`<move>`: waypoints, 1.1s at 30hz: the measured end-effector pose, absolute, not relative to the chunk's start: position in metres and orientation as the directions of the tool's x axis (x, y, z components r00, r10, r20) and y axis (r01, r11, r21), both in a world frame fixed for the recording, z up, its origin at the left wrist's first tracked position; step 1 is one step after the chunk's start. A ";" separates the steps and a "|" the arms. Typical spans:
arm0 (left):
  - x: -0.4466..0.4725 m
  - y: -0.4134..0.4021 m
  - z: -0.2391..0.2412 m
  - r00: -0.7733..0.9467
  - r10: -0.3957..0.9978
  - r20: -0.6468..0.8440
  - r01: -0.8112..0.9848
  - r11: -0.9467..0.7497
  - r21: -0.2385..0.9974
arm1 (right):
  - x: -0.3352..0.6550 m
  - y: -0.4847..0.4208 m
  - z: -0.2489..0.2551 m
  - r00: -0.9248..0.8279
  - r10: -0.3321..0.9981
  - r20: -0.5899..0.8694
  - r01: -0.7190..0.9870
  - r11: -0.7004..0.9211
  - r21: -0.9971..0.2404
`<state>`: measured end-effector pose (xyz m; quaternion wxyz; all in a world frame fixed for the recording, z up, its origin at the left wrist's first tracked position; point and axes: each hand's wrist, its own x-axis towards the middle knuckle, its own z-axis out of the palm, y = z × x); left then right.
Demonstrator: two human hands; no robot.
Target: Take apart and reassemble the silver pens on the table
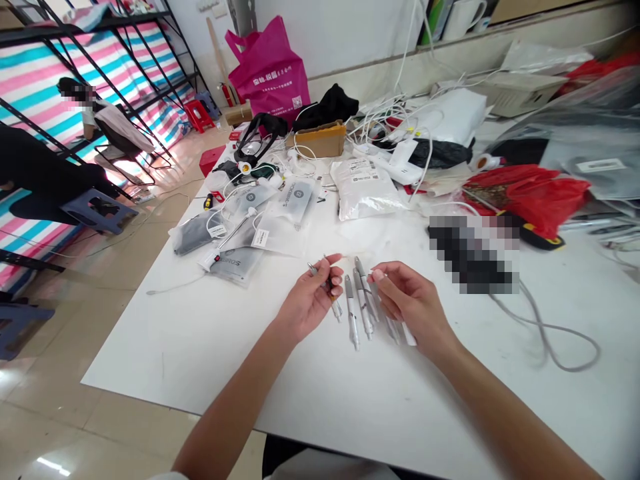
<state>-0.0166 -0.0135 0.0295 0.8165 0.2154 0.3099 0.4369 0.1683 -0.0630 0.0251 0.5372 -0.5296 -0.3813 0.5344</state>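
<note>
Silver pen-shaped gadget (336, 308) clenched in the left hand (309, 303), tilted; silver pens (353, 317) lying near-to-far on the white table (165, 360), just beside the right hand (413, 303), its grip unclear.

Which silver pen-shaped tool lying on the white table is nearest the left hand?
The leftmost one, beside the left hand; the others lie nearer the right hand.

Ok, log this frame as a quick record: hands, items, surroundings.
left hand: holds a silver pen-shaped device
right hand: curled over a row of silver pen-shaped devices; any grip unclear
surface: white table
further up table: grey pouches, white sack, red plastic bag
nearby: seated person, beyond the table's left side
</note>
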 end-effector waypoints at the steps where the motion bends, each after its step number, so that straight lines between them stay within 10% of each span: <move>1: -0.017 -0.012 0.029 0.407 0.851 -0.331 -0.629 0.524 0.575 | 0.168 -0.063 0.026 0.094 0.979 -0.182 -0.212 -0.159 -0.964; 6: -0.018 -0.012 0.030 0.372 0.875 -0.308 -0.657 0.483 0.579 | 0.161 -0.066 0.027 -0.049 0.971 -0.233 -0.275 -0.238 -0.932; 12: -0.016 -0.023 0.036 0.469 0.858 -0.209 -0.268 0.364 0.892 | 0.162 -0.068 0.027 0.097 0.979 -0.181 -0.248 -0.152 -0.957; 18: -0.015 -0.027 0.037 0.568 0.795 -0.213 -0.075 0.308 0.949 | 0.172 -0.066 0.027 0.221 0.970 -0.097 -0.065 -0.085 -0.994; 27: -0.020 -0.013 0.035 0.361 0.912 -0.196 -0.669 0.400 0.626 | 0.168 -0.067 0.023 0.079 0.985 -0.151 0.043 -0.154 -0.987; 33: -0.021 -0.015 0.036 0.339 0.920 -0.197 -0.734 0.390 0.556 | 0.156 -0.072 0.020 -0.072 0.987 -0.145 0.052 -0.142 -0.989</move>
